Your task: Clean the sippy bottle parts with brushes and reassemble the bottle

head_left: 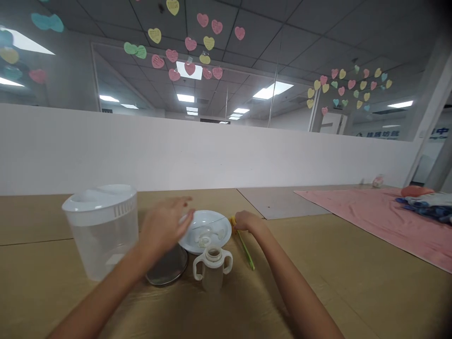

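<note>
My left hand [170,220] hovers over the left edge of a white bowl [186,246], fingers apart, holding nothing. Inside the bowl lie clear and whitish cup parts [206,237] and a thin straw-like piece. My right hand [247,220] is just right of the bowl, its fingers closed round the yellow end of a green-handled bottle brush [247,252]; the handle points down toward me. In front of the bowl stands a baby cup [213,273] with two white handles and an uncovered mouth. Partly behind my left forearm is a dark round tray [168,269].
A clear plastic bucket [102,235] with a white lid stands on the left. Brown sheeting [300,263] covers the surface. On the right are a pink cloth [360,216] and a pile of fabric [429,203]. A white wall [197,153] with glass above runs along the back.
</note>
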Demonstrator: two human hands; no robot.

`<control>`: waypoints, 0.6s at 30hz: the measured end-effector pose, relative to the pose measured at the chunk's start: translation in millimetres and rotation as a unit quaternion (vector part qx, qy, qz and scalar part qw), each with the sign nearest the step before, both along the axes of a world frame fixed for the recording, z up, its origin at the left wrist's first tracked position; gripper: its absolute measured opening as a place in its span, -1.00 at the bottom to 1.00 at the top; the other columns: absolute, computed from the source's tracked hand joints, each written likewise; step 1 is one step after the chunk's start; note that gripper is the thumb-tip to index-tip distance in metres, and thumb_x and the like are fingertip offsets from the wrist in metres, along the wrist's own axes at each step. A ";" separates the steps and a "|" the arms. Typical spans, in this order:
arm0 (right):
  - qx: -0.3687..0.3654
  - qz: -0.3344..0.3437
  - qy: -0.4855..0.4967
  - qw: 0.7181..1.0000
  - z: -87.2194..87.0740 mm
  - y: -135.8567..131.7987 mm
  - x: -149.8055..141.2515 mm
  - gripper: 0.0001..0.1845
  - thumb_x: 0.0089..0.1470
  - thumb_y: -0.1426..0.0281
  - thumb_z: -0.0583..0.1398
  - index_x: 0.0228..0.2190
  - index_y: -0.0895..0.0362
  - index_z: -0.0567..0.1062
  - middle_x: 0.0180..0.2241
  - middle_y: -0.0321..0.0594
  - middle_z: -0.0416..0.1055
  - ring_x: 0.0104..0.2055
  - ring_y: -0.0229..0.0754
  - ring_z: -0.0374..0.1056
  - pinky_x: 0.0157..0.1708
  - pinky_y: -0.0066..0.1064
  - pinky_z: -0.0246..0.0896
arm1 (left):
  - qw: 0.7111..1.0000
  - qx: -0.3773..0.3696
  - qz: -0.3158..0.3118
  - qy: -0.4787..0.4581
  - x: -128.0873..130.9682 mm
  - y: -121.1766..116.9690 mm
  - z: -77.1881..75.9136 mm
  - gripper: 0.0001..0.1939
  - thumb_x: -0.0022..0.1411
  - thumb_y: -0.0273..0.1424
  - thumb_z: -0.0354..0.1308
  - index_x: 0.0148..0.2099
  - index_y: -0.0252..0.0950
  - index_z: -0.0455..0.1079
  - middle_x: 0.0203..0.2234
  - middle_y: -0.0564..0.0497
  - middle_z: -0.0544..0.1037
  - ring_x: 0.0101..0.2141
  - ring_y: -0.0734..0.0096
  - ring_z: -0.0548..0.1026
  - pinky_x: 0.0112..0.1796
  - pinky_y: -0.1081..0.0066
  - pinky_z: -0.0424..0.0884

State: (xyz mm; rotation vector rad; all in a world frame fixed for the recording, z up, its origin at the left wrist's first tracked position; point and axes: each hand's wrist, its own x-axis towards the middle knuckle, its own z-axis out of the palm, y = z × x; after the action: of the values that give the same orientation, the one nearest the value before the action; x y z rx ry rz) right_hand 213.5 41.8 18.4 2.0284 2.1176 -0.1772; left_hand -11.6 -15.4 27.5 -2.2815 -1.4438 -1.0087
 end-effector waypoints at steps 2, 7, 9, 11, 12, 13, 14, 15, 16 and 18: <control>-0.014 -0.011 0.004 1.000 -1.7 -0.1 1.2 -0.67 -0.13 0.46 0.20 -0.24 0.30 0.53 -0.22 0.14 0.47 -0.27 0.07 0.44 -0.40 -0.29 0.32 | 0.996 -0.038 -0.048 0.069 18.1 17.3 -28.9 -0.58 0.25 -0.23 -0.20 -0.04 -0.32 0.35 -0.18 -0.14 0.50 -0.18 0.14 0.42 -0.14 0.19 0.28; -0.041 -0.011 0.024 0.999 -9.8 3.6 2.8 -0.69 -0.11 0.44 0.19 -0.26 0.26 0.53 -0.31 0.11 0.50 -0.33 0.06 0.45 -0.45 -0.29 0.31 | 0.977 -0.140 -0.125 0.099 26.7 44.1 -81.6 -0.57 0.30 -0.23 -0.25 -0.05 -0.32 0.35 -0.14 -0.15 0.48 -0.10 0.20 0.39 -0.10 0.22 0.26; -0.050 -0.011 0.034 0.998 -16.0 7.9 2.8 -0.68 -0.13 0.41 0.21 -0.26 0.23 0.53 -0.34 0.07 0.51 -0.33 0.05 0.45 -0.44 -0.29 0.32 | 0.967 -0.173 -0.162 0.094 24.6 46.3 -88.3 -0.56 0.31 -0.22 -0.29 -0.05 -0.29 0.34 -0.12 -0.10 0.47 -0.10 0.24 0.39 -0.09 0.25 0.25; -0.057 -0.014 0.043 0.997 -22.9 13.0 2.6 -0.69 -0.14 0.38 0.23 -0.26 0.20 0.53 -0.36 0.02 0.51 -0.33 0.02 0.45 -0.42 -0.30 0.32 | 0.959 -0.194 -0.185 0.090 23.4 45.8 -88.6 -0.54 0.32 -0.21 -0.32 -0.07 -0.26 0.35 -0.14 -0.07 0.48 -0.13 0.27 0.40 -0.12 0.28 0.26; -0.060 -0.016 0.046 0.997 -26.2 15.5 2.4 -0.69 -0.14 0.37 0.24 -0.26 0.18 0.53 -0.37 -0.01 0.51 -0.32 0.01 0.45 -0.41 -0.30 0.32 | 0.957 -0.201 -0.187 0.091 23.3 45.1 -87.5 -0.53 0.32 -0.21 -0.33 -0.10 -0.25 0.36 -0.16 -0.06 0.48 -0.15 0.27 0.41 -0.15 0.29 0.27; -0.063 -0.018 0.048 0.997 -29.1 17.9 2.2 -0.69 -0.14 0.37 0.25 -0.26 0.18 0.52 -0.37 -0.03 0.51 -0.32 -0.01 0.44 -0.39 -0.31 0.33 | 0.956 -0.208 -0.185 0.095 23.4 44.6 -86.1 -0.52 0.32 -0.20 -0.34 -0.13 -0.26 0.38 -0.19 -0.07 0.49 -0.18 0.27 0.41 -0.18 0.30 0.28; -0.065 -0.021 0.050 0.996 -31.7 20.1 1.9 -0.68 -0.14 0.36 0.26 -0.27 0.19 0.52 -0.37 -0.04 0.51 -0.31 -0.03 0.44 -0.38 -0.31 0.33 | 0.955 -0.215 -0.180 0.101 23.7 44.2 -84.9 -0.51 0.31 -0.19 -0.35 -0.17 -0.26 0.39 -0.22 -0.08 0.49 -0.21 0.27 0.42 -0.21 0.31 0.29; -0.065 -0.024 0.051 0.996 -34.0 21.9 1.6 -0.68 -0.14 0.36 0.27 -0.27 0.21 0.51 -0.37 -0.04 0.50 -0.31 -0.05 0.44 -0.36 -0.32 0.33 | 0.954 -0.223 -0.172 0.106 24.0 44.1 -84.1 -0.49 0.31 -0.18 -0.35 -0.20 -0.27 0.40 -0.25 -0.09 0.48 -0.24 0.27 0.43 -0.23 0.32 0.29; -0.064 -0.027 0.051 0.996 -36.1 23.5 1.4 -0.68 -0.13 0.36 0.28 -0.26 0.23 0.50 -0.36 -0.06 0.49 -0.30 -0.08 0.43 -0.34 -0.31 0.33 | 0.953 -0.231 -0.163 0.110 24.3 44.3 -83.7 -0.48 0.31 -0.17 -0.36 -0.23 -0.27 0.41 -0.27 -0.10 0.47 -0.27 0.27 0.43 -0.25 0.32 0.29; -0.054 -0.034 0.053 0.997 -39.8 25.6 1.4 -0.69 -0.05 0.34 0.25 -0.25 0.25 0.47 -0.33 -0.10 0.47 -0.30 -0.15 0.41 -0.30 -0.29 0.33 | 0.953 -0.241 -0.150 0.110 24.6 45.2 -84.2 -0.47 0.30 -0.16 -0.36 -0.25 -0.27 0.42 -0.28 -0.11 0.46 -0.28 0.26 0.42 -0.25 0.31 0.28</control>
State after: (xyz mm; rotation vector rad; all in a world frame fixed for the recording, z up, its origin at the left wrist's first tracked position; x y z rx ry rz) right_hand 214.9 67.3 -21.5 2.0731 2.0511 -0.4101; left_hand 13.0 29.7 -56.8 -2.9187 -1.3920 -0.4729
